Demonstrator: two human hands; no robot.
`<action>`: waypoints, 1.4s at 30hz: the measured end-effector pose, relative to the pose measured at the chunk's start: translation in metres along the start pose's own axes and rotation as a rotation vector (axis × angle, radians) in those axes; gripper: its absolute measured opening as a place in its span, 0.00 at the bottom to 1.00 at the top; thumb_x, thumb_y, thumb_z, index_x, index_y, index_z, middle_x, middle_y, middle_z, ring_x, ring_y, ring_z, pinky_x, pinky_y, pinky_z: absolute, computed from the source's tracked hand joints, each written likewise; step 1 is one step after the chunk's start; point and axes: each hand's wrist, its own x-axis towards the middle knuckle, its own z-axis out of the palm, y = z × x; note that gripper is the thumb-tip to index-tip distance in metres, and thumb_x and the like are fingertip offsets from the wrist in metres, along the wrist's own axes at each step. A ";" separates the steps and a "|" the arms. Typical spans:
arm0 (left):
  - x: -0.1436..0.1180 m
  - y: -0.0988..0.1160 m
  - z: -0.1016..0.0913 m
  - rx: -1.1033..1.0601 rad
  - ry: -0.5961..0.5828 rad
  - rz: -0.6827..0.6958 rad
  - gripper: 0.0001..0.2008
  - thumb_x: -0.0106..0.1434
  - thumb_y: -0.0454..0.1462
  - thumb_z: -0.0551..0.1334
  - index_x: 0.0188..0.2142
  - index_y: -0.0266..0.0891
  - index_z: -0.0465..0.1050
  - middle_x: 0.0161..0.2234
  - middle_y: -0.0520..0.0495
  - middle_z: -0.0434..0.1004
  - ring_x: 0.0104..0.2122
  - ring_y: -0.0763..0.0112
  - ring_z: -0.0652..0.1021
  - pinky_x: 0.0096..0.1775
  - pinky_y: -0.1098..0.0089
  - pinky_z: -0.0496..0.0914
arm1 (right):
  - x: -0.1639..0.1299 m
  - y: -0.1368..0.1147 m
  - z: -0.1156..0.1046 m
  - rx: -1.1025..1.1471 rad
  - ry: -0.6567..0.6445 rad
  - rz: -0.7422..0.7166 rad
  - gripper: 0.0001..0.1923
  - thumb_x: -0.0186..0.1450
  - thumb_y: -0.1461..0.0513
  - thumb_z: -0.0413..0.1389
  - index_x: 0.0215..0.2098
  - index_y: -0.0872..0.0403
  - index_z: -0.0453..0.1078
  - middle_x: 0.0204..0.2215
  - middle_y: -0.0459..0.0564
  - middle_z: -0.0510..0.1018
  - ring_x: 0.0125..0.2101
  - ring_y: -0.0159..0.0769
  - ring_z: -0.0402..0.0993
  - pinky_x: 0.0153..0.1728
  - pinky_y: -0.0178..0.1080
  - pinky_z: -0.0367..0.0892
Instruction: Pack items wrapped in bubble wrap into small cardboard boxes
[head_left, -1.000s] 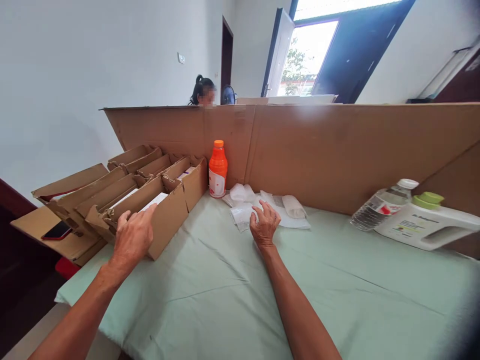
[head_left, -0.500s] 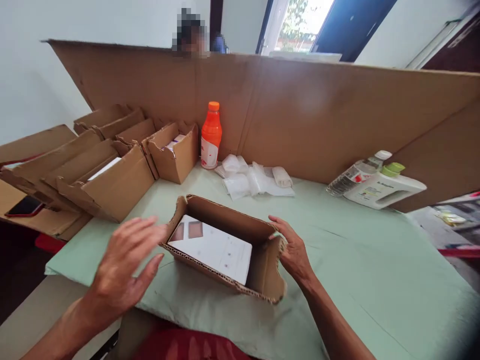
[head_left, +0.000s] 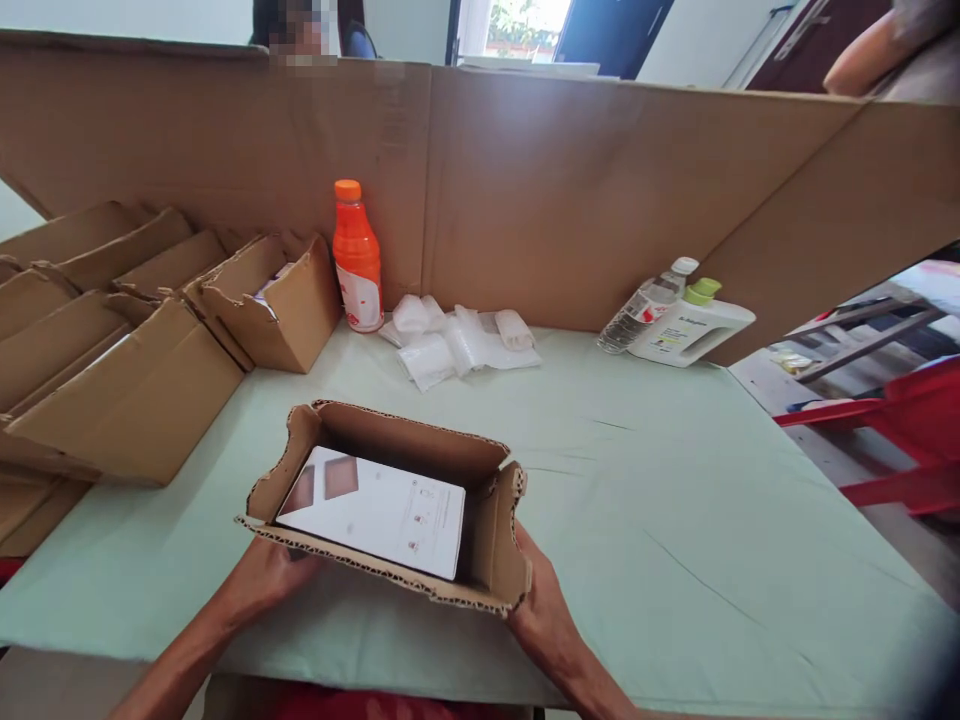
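Note:
An open-topped cardboard box is before me near the table's front edge, tilted so that I see into it. Inside lies a white printed carton with brown squares at one end, filling the left and middle; a gap shows at the right. My left hand grips the box from below its left front side, its fingers mostly hidden by the cardboard. At the right end, my right hand holds the outer wall, its fingertips out of sight. Whether the box touches the table I cannot tell.
Several cardboard boxes stand at the left. An orange bottle, crumpled translucent wrapping, a clear water bottle and a white jug line the cardboard partition. A red chair and a person's arm show at right.
My left hand, spread beside the box before, now grips its left front side. My right hand has shifted lower on the right end. The view has turned right.

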 end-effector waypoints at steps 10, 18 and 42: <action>0.118 0.010 0.038 -0.263 0.225 -0.168 0.44 0.48 0.50 0.72 0.61 0.36 0.63 0.55 0.34 0.74 0.54 0.46 0.76 0.56 0.48 0.71 | 0.159 0.014 -0.003 0.232 0.087 -0.035 0.17 0.65 0.59 0.53 0.49 0.53 0.75 0.46 0.52 0.82 0.46 0.42 0.77 0.49 0.42 0.72; 0.126 -0.013 0.069 -0.327 0.317 -0.200 0.36 0.52 0.51 0.71 0.55 0.39 0.64 0.51 0.38 0.74 0.55 0.49 0.75 0.57 0.51 0.70 | 0.225 0.070 -0.083 -0.354 0.255 -0.199 0.16 0.66 0.61 0.51 0.46 0.50 0.77 0.54 0.54 0.79 0.54 0.44 0.74 0.54 0.48 0.69; 0.116 -0.002 0.061 -0.149 0.426 -0.060 0.39 0.57 0.45 0.67 0.64 0.36 0.57 0.59 0.33 0.65 0.62 0.46 0.67 0.62 0.45 0.62 | 0.153 0.004 -0.135 0.162 0.378 0.229 0.14 0.56 0.53 0.61 0.33 0.55 0.74 0.24 0.44 0.77 0.24 0.32 0.68 0.25 0.34 0.60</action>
